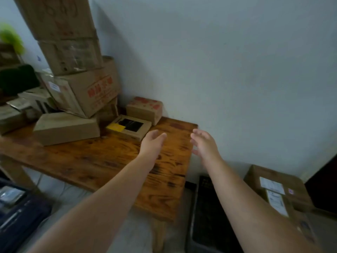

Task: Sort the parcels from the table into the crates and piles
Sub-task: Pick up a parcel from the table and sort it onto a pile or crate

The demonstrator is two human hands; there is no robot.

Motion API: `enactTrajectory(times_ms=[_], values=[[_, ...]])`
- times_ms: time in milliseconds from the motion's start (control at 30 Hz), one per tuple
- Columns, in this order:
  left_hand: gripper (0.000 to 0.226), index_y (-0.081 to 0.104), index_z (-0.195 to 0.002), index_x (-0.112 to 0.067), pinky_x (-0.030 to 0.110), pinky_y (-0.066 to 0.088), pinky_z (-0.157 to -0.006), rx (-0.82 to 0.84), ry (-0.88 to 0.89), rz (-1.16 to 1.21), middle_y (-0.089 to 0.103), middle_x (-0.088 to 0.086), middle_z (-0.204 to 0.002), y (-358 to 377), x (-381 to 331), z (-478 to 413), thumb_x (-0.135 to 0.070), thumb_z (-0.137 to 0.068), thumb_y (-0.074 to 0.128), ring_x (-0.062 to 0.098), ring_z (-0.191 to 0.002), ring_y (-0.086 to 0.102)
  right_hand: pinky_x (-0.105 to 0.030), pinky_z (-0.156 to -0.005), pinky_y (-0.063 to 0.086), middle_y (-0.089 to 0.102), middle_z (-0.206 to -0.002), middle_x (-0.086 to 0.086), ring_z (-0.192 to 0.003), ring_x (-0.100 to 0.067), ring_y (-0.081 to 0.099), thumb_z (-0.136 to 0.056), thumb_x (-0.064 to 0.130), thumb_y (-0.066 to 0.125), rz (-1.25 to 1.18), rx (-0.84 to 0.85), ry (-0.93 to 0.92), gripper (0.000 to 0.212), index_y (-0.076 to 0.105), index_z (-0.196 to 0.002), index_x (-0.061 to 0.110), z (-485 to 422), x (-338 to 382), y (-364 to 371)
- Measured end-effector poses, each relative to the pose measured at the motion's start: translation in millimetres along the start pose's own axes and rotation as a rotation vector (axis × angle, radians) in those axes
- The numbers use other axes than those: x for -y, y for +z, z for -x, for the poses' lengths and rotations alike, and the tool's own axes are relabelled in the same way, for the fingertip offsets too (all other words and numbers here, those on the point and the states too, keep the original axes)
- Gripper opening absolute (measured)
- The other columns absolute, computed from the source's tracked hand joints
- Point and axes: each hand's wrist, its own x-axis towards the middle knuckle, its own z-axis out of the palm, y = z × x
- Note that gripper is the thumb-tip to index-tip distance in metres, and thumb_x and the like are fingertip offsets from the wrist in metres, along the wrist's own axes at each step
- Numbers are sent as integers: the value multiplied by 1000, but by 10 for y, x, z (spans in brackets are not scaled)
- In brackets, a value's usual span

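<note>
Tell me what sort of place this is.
Probably a small parcel-sorting corner or stockroom rather than a home living space. Cardboard boxes are stacked high against the wall on a wooden table, a box with shipping labels sits on the floor, and a dark crate stands beside the table.

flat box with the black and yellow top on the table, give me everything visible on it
The flat box is a shallow cardboard parcel lying flat on the wooden table near the wall. Its top shows a black panel and a yellow patch at the left end. A small red-printed carton sits just behind it; contact is unclear. The left hand hovers nearby, open, not touching it.
</note>
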Motion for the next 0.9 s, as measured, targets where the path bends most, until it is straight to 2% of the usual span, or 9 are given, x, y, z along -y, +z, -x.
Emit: enactTrajectory(times_ms=[200, 333, 567, 800, 900], values=[[47, 45, -137, -23, 37, 42, -95, -22, -33, -37, 52, 2, -132, -1164, -126, -763, -33, -92, 57, 21, -114, 53, -29, -74, 48, 58, -112, 4, -103, -14, 56, -91, 24, 57, 13, -11, 32, 27, 58, -118, 24, -297, -25, 1165], [47, 45, -138, -20, 39, 39, -102, 15, -58, -52, 51, 3, -133, -1525, -136, -1147, -32, -94, 55, 21, -119, 51, -33, -88, 46, 56, -111, 7, -103, -12, 53, -92, 25, 56, 52, -19, 97, 29, 57, -121, 25, -448, -124, 1577], [45, 44, -138, -19, 43, 36, -107, 72, -94, -59, 49, 6, -135, -1720, -25, -1932, -27, -95, 54, 25, -124, 47, -41, -101, 43, 56, -125, 1, -116, -19, 52, -93, 23, 55, 142, -95, 172, 34, 54, -127, 22, -998, -220, 2057], [45, 45, -136, -18, 36, 40, -98, 74, -90, -133, 51, 3, -133, -1748, -30, -3030, -30, -94, 55, 22, -120, 49, -45, -102, 43, 51, -135, -5, -121, -24, 48, -93, 23, 56, 165, -154, 231, 40, 50, -132, 19, -1991, -358, 2418], [47, 43, -138, -17, 39, 38, -102, 67, -94, -156, 51, 4, -134, -1703, -40, -3482, -31, -94, 54, 24, -122, 48, -42, -98, 44, 50, -134, -4, -118, -23, 49, -91, 22, 58, 155, -181, 258, 46, 45, -135, 19, -2328, -413, 2497]])
